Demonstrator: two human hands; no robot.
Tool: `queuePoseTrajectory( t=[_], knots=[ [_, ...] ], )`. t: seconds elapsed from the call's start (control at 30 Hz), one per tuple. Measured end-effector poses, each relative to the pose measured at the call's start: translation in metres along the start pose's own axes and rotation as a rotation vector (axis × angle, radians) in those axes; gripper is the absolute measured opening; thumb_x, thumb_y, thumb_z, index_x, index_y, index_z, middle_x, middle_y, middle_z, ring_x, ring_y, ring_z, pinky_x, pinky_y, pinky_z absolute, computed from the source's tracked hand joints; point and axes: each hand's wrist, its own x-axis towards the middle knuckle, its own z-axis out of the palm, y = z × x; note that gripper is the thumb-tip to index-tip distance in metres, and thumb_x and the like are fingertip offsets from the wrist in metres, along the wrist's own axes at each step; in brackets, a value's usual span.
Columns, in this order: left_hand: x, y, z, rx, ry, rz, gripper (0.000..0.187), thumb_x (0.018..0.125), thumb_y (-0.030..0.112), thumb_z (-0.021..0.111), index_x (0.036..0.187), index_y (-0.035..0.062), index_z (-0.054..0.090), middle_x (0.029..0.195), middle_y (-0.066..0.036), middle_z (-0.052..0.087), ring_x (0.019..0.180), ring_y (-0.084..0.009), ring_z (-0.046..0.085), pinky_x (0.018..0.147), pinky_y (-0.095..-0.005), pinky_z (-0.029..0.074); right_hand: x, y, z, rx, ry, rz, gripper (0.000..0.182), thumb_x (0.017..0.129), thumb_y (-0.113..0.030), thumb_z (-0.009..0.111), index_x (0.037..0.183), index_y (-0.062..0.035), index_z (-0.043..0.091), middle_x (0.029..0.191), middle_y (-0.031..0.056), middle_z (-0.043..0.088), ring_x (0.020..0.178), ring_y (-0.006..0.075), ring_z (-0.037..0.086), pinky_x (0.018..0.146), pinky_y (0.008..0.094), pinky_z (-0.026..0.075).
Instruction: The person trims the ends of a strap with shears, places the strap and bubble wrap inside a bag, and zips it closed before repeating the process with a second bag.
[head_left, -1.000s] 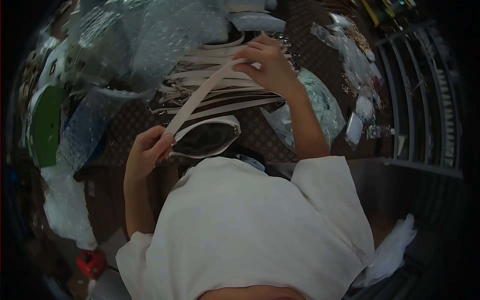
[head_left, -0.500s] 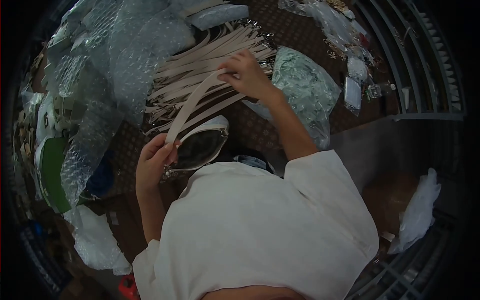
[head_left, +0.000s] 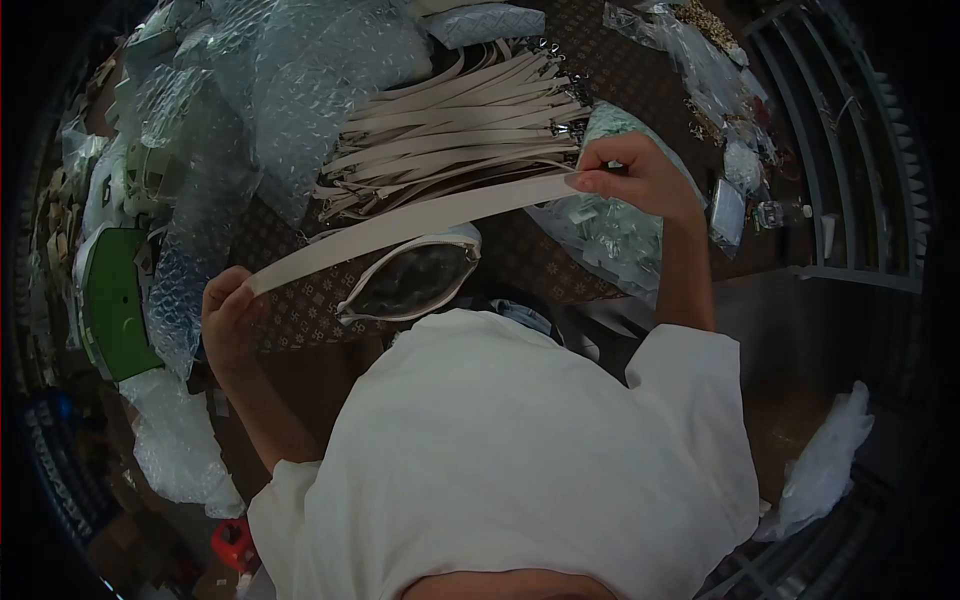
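Observation:
Between my hands a beige bag strap point(head_left: 415, 222) is stretched nearly straight, rising from left to right. My left hand point(head_left: 232, 305) is closed on its lower left end. The upper right end is pinched by the thumb and fingers of my right hand point(head_left: 630, 175). Just below the strap lies a small zip bag point(head_left: 415, 278), its mouth gaping and a dark lining showing. Behind the strap is a pile of similar beige straps point(head_left: 450, 120) with metal clasps at their ends.
Bubble wrap point(head_left: 320, 90) heaps at the left, beside a green bag point(head_left: 115, 300). A clear plastic bag of pale green packets point(head_left: 610, 235) lies under my right forearm. Small packaged hardware point(head_left: 715, 80) sits at the back right, near a metal rack point(head_left: 830, 140).
My hands have moved apart, the left outward and the right to the right, pulling the bent strap out straight. The view has shifted slightly.

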Motion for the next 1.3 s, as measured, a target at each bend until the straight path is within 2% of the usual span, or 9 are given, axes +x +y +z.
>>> queuePoseTrajectory(
  t=[0.2,0.37,0.43,0.57,0.6,0.8,1.1,1.2,1.3],
  knots=[
    [-0.002,-0.006,-0.014,0.05,-0.008,0.073,0.015,0.079,0.011,0.052,0.069,0.0,0.054,0.054,0.001,0.045,0.042,-0.0036,0.035,0.041,-0.0193,0.027,0.006,-0.011,-0.004,-0.055,-0.02,-0.115,0.018,0.078,-0.016,0.065,0.084,-0.0004,0.061,0.068,0.002,0.06,0.064,0.0061,0.052,0.056,0.0216,0.041],
    [0.018,-0.004,-0.005,0.712,0.006,-0.178,0.01,0.079,0.008,0.057,0.078,-0.0019,0.06,0.062,-0.001,0.055,0.055,-0.0084,0.05,0.05,-0.0213,0.037,0.017,0.017,-0.019,-0.109,-0.04,-0.047,0.015,0.08,-0.014,0.062,0.087,0.0,0.06,0.068,0.0009,0.057,0.063,0.0064,0.051,0.056,0.022,0.041],
    [0.03,-0.03,-0.013,0.951,0.054,0.004,0.009,0.08,0.006,0.057,0.083,-0.0014,0.06,0.069,-0.002,0.057,0.062,-0.011,0.053,0.055,-0.0225,0.04,0.014,0.03,-0.032,-0.093,-0.029,0.016,0.014,0.081,-0.012,0.06,0.088,0.0001,0.06,0.069,0.0002,0.057,0.064,0.0066,0.051,0.057,0.022,0.041],
    [0.046,-0.032,0.016,1.084,0.397,0.572,0.015,0.08,0.001,0.056,0.095,0.0012,0.06,0.09,-0.007,0.06,0.081,-0.0175,0.058,0.066,-0.0263,0.045,-0.002,0.049,-0.058,0.357,0.571,-0.09,0.012,0.081,-0.012,0.06,0.087,-0.0011,0.061,0.073,-0.001,0.055,0.067,0.0065,0.049,0.058,0.0215,0.039],
    [0.047,-0.035,0.017,1.081,0.393,0.572,0.015,0.08,0.001,0.056,0.095,0.0012,0.06,0.09,-0.007,0.06,0.081,-0.0175,0.058,0.066,-0.0263,0.045,-0.008,0.052,-0.065,0.507,0.866,-0.116,0.012,0.082,-0.013,0.059,0.086,-0.0017,0.061,0.073,-0.0011,0.055,0.068,0.0063,0.048,0.058,0.0212,0.038],
    [0.041,-0.068,0.042,0.957,0.214,0.379,0.018,0.08,-0.001,0.055,0.097,0.0007,0.058,0.095,-0.01,0.058,0.084,-0.0206,0.058,0.069,-0.0286,0.047,-0.065,0.144,-0.113,0.65,1.038,0.074,0.014,0.084,-0.015,0.056,0.087,-0.0024,0.062,0.07,0.0013,0.055,0.056,0.008,0.046,0.051,0.0204,0.035],
    [0.018,-0.111,0.072,0.886,0.038,0.099,0.015,0.085,0.009,0.053,0.093,-0.0021,0.059,0.088,-0.011,0.059,0.076,-0.0226,0.058,0.066,-0.0286,0.045,-0.074,0.21,-0.035,-0.845,0.832,1.127,0.021,0.077,-0.022,0.058,0.087,-0.0044,0.063,0.076,0.0107,0.06,0.065,0.0282,0.057,0.07,0.0383,0.046],
    [0.013,-0.114,0.072,0.775,0.058,0.028,0.017,0.086,0.011,0.052,0.092,-0.0028,0.059,0.086,-0.012,0.059,0.074,-0.0219,0.057,0.065,-0.0282,0.045,-0.035,0.151,-0.008,-1.663,0.988,0.864,0.02,0.075,-0.02,0.059,0.086,-0.0041,0.062,0.08,0.0118,0.06,0.075,0.0299,0.057,0.072,0.0418,0.046],
    [0.012,-0.115,0.073,0.78,0.053,0.044,0.019,0.087,0.013,0.05,0.092,-0.0032,0.06,0.086,-0.012,0.058,0.072,-0.0215,0.057,0.064,-0.0273,0.044,0.015,0.148,-0.001,-1.053,0.909,0.306,0.016,0.075,-0.016,0.056,0.084,-0.0036,0.062,0.082,0.0132,0.059,0.081,0.0317,0.056,0.071,0.0414,0.045]
  ],
)
